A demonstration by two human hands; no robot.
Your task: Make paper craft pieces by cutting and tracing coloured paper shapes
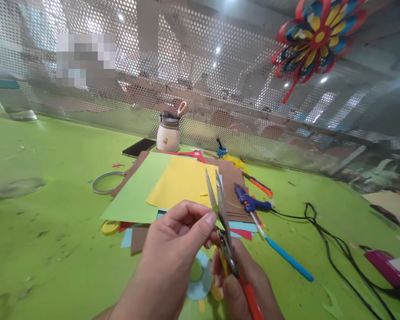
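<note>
My left hand (176,240) pinches a small piece of green paper (215,209) between thumb and fingertips. Around the red handles of a pair of scissors (224,209) my right hand (243,280) is closed, with the blades parted and pointing away from me. The green piece sits between the blades. A strip of yellow (222,258) shows beside the scissors near my right fingers; what it belongs to is partly hidden. Below my hands lies a light blue paper disc (203,284) with a green centre (196,270), partly covered.
Sheets of yellow paper (176,178) and green paper (126,195) lie stacked ahead. A blue glue gun (253,202) with a black cord rests to the right. Behind stand a phone (139,147), a cream bottle (168,135) and a perforated metal screen (200,80).
</note>
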